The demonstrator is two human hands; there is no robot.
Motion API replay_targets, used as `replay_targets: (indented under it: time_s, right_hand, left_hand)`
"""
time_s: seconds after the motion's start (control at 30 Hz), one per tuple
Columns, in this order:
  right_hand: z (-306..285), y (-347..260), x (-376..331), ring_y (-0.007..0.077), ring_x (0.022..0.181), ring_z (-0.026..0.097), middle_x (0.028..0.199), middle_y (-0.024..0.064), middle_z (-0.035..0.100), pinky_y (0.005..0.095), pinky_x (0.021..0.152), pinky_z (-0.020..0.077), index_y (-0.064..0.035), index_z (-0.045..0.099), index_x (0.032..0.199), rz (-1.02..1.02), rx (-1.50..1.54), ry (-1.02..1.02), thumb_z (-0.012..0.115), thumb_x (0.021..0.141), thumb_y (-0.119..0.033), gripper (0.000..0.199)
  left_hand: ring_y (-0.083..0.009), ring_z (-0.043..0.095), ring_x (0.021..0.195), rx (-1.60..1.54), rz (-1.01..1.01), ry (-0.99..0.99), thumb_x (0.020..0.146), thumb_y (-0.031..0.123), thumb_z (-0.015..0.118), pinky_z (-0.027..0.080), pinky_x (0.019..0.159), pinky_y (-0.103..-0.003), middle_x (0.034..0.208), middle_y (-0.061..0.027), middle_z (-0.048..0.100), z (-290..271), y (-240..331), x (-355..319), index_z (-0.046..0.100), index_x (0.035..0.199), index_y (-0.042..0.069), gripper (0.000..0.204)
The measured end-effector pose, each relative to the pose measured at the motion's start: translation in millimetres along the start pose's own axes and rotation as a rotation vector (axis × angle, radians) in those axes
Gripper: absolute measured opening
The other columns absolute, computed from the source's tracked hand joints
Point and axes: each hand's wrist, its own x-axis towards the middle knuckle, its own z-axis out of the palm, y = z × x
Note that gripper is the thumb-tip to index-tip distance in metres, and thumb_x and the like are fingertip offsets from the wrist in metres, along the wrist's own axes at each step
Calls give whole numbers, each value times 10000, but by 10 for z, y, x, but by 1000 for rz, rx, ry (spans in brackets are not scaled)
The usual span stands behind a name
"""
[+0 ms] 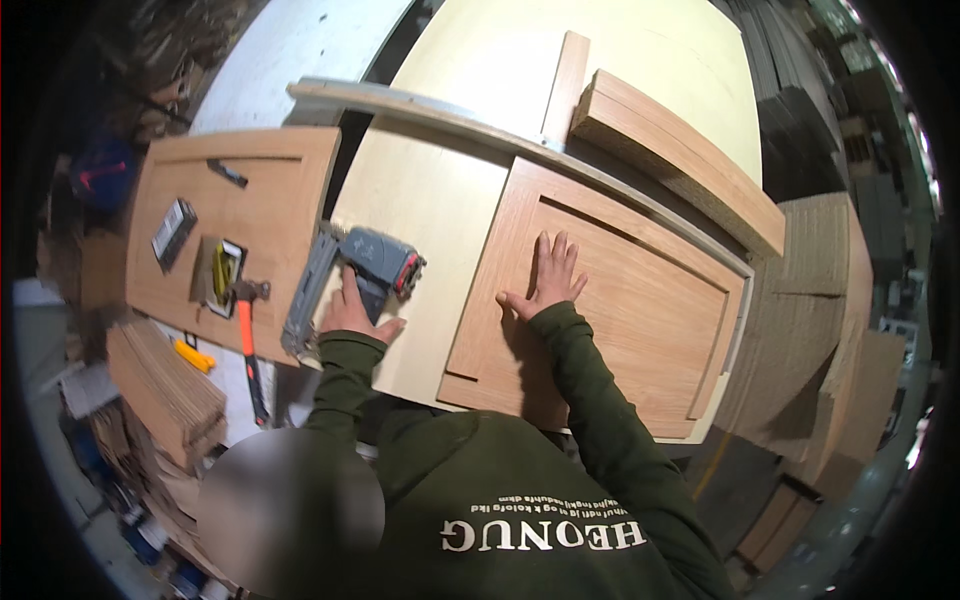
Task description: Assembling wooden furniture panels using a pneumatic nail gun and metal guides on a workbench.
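My right hand (548, 282) lies flat with fingers spread on a framed wooden door panel (640, 330). To its left, my left hand (350, 314) is at the handle of a grey nail gun (378, 260), which rests on its side. The thumb stands out from the index finger, which touches the tool; the other fingers are partly hidden. The nail gun's long magazine lies along the edge of a second wooden panel (270, 200). On that panel are a hammer (248, 320) with an orange and black handle, a small open box (226, 275) with yellow inside and a dark box (174, 236).
A raised wooden rail (450, 122) borders the door panel's far side. Beyond it lie stacked wooden strips (680, 150) and a single strip (567, 85). A dark slim tool (228, 174) and a yellow cutter (194, 356) lie left. Cardboard stacks (165, 390) flank both sides.
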Motion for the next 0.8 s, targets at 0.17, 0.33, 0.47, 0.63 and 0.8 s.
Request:
replay_targets:
  time_s: [0.17, 0.33, 0.47, 0.63, 0.8]
  right_hand:
    - [-69, -5, 2, 350, 1308, -80, 1429, 148, -54, 628, 958, -8, -118, 21, 1374, 63, 53, 6, 711, 521, -474, 1153]
    - [-184, -33, -93, 307, 1317, -69, 1431, 132, -38, 578, 995, -26, -105, 35, 1371, 64, 128, -27, 703, 568, -425, 1092]
    - [-129, 25, -70, 311, 1318, -49, 1433, 126, -17, 588, 986, -12, -101, 53, 1370, 33, 165, 36, 730, 528, -420, 1127]
    - [-255, -6, -82, 287, 1320, -60, 1434, 116, -27, 551, 1010, -36, -96, 44, 1368, 68, 196, -26, 700, 595, -400, 1058]
    - [-253, 7, -88, 279, 1322, -53, 1435, 108, -19, 541, 1016, -30, -96, 42, 1367, 71, 237, -17, 706, 599, -375, 1053]
  left_hand:
    - [-383, 531, 924, -35, -17, -10, 579, 212, 658, 422, 813, -415, 989, -242, 541, -12, 7, 216, 266, 1274, 49, 814]
    - [-140, 583, 695, -227, 189, -215, 580, 88, 586, 456, 631, -271, 760, -69, 611, -795, 319, 395, 567, 938, 48, 361]
    - [-148, 581, 647, -502, 388, -348, 627, 107, 627, 461, 576, -289, 728, -64, 611, -743, 714, 826, 601, 860, 67, 238]
    - [-141, 560, 465, -324, 317, -434, 695, 82, 631, 468, 419, -270, 554, -59, 563, -744, 1526, 1059, 588, 843, 31, 162]
    - [-148, 536, 429, -415, 284, -544, 700, 28, 591, 478, 375, -282, 545, -59, 532, -736, 1753, 1166, 544, 890, 10, 196]
